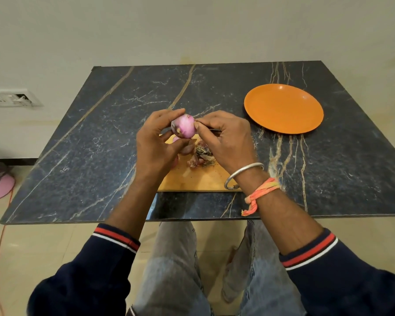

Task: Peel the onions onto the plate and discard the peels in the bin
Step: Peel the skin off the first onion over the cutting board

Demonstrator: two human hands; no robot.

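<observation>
My left hand (156,140) grips a pink, mostly peeled onion (184,126) above the wooden cutting board (192,179). At the onion's right side my right hand (224,137) pinches its skin with thumb and forefinger. A dark thin object, possibly a knife, shows behind the right hand; I cannot tell if it is held. A heap of dry onion peels (202,157) lies on the board under the hands. Another onion piece (175,139) peeks out below the held onion. The orange plate (283,108) sits bare at the right. No bin is in view.
The dark marble table (89,137) stands against a pale wall. On the wall at the left is a socket (9,98). A pink object (0,185) and an orange cable (0,247) lie on the floor at the left. My knees sit under the table's front edge.
</observation>
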